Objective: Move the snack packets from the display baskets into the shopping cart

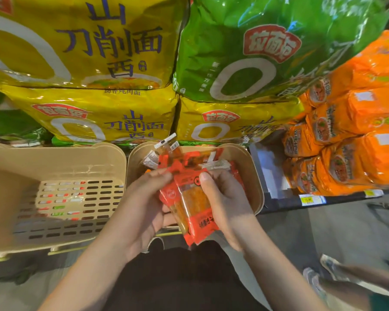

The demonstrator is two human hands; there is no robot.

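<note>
Grey floor (337, 234). Shelves stacked with yellow noodle packs (94, 113), green packs (267, 48), orange packs (355, 135); shelf-edge price tag (312, 199).

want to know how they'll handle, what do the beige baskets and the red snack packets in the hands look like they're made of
Beige baskets: probably moulded matte plastic; smooth rounded rims and a slotted base in the left one suggest it.
Red snack packets, held in the left hand and the right hand: apparently thin glossy plastic film, with a clear window showing orange contents and flat sealed ends.

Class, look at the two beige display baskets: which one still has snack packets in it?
The right basket, under both hands, still holds red snack packets. The left basket shows only its slotted floor.
</note>
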